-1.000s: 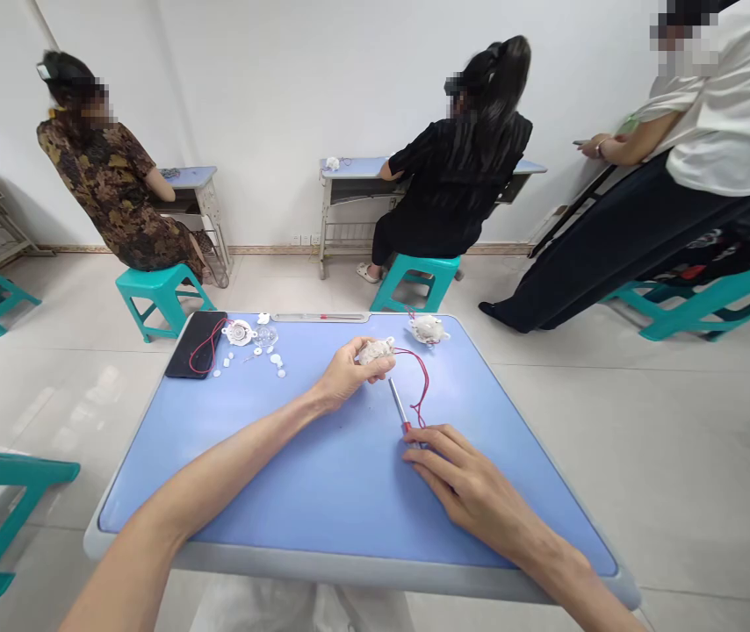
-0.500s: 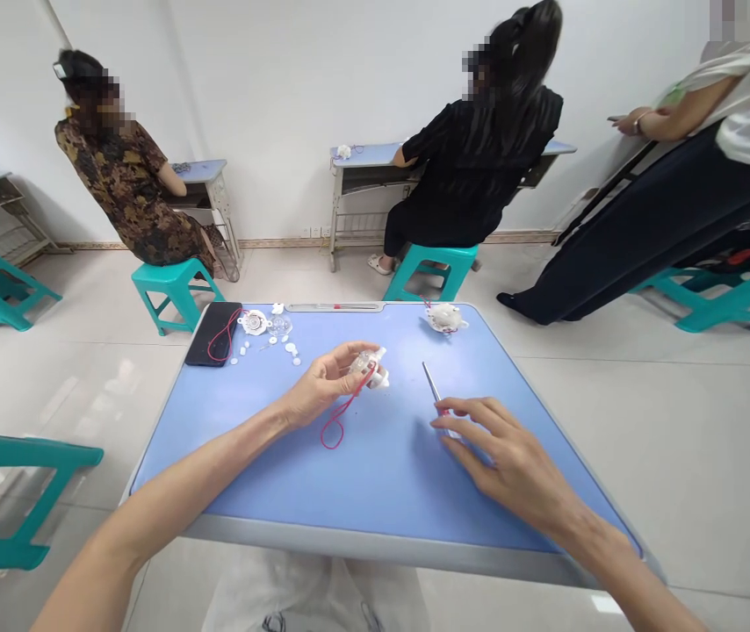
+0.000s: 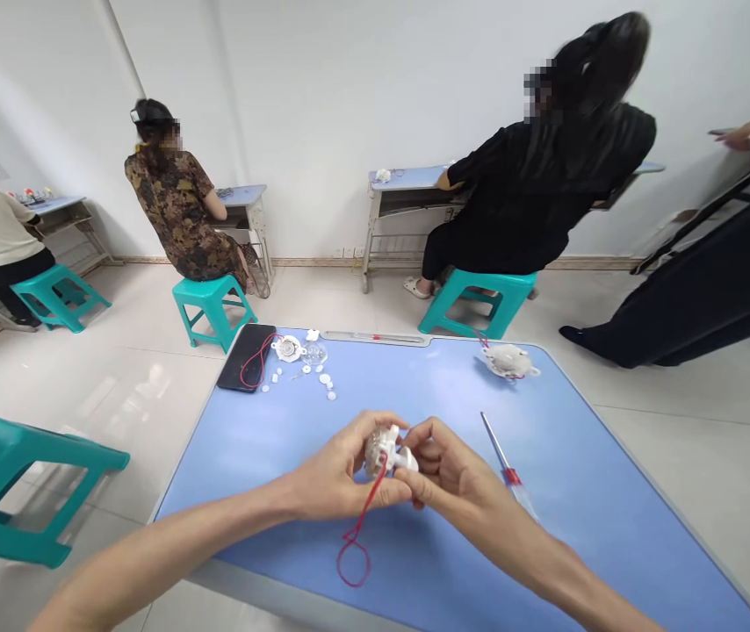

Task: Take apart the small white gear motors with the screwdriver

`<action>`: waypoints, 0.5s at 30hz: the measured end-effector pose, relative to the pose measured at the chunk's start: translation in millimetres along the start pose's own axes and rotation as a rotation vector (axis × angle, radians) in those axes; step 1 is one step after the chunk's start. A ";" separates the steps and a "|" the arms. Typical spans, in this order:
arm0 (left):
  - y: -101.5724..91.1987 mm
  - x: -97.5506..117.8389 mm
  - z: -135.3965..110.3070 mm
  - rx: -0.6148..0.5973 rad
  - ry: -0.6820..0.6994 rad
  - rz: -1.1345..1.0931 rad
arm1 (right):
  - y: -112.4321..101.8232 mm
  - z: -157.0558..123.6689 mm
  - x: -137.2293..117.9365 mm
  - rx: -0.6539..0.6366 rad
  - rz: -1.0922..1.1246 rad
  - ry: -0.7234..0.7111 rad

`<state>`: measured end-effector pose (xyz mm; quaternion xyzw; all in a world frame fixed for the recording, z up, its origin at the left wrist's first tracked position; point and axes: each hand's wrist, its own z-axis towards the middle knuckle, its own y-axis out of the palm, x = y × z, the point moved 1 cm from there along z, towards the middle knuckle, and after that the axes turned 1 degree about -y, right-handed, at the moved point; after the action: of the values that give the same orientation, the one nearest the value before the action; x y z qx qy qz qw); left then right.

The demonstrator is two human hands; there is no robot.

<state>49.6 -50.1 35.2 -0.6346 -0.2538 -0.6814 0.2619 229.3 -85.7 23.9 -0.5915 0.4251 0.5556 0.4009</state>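
Mechanism point(image 3: 385, 444) of clear-and-white plastic is cradled over the desk point(image 3: 263, 456) by the curled left hand point(image 3: 343, 467), apparently for steadiness, while its knob point(image 3: 407, 460) is pinched by the half-curled right hand point(image 3: 459, 472)

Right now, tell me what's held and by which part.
The left hand holds a small white device by its rounded body. The right hand is at its projecting end; whether it grips is unclear.

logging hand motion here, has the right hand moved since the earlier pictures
Yes. Against the desk, the right hand has moved left, away from the screwdriver and to the white device in the left hand.
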 end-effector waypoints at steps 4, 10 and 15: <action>0.6 14.7 -12.0 0.037 0.005 0.280 | 9.1 -7.4 -10.2 -0.142 0.040 0.086; 7.2 15.7 -15.0 0.062 0.007 0.280 | 17.3 -11.1 -22.6 -0.163 0.043 0.157; 18.0 11.1 -18.0 0.011 0.190 0.369 | 20.5 -26.5 -15.2 -0.180 -0.120 0.117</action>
<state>48.0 -75.9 45.3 -0.6017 -0.1112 -0.6773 0.4085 217.9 -116.4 40.6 -0.6810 0.3601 0.5311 0.3529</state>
